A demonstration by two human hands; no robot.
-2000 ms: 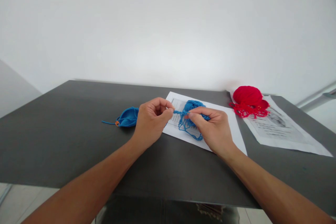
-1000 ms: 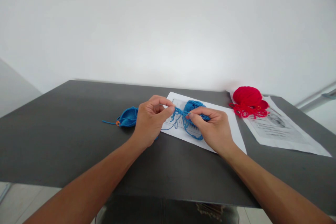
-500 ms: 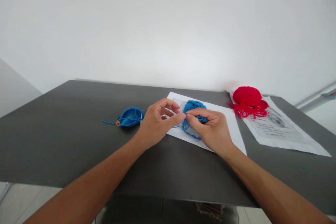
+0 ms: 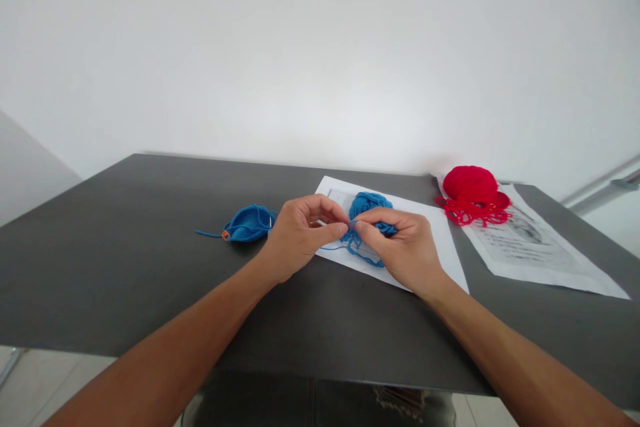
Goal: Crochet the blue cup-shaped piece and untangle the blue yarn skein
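Between the fingertips of both hands runs a thin strand of blue yarn [image 4: 353, 223]. My left hand [image 4: 300, 235] pinches it with thumb and forefinger, the other fingers curled. Meeting it from the right, my right hand [image 4: 403, 243] also pinches the strand. Just behind the fingers a blue yarn ball [image 4: 369, 201] with loose loops lies on a white printed sheet [image 4: 440, 247], partly covered by my right hand. Left of my left hand rests a blue crocheted or knitted piece [image 4: 249, 223] with an orange clip [image 4: 225, 235] and a yarn tail.
A red yarn ball [image 4: 470, 185] with loose red loops sits at the right rear on a second printed sheet [image 4: 540, 250]. The dark grey table [image 4: 125, 247] reaches back to a white wall [image 4: 300, 53]. Its front edge is close to me.
My left thumb and forefinger have come together on the strand beside the right fingertips; half a second ago they were apart. My right hand has hardly moved.
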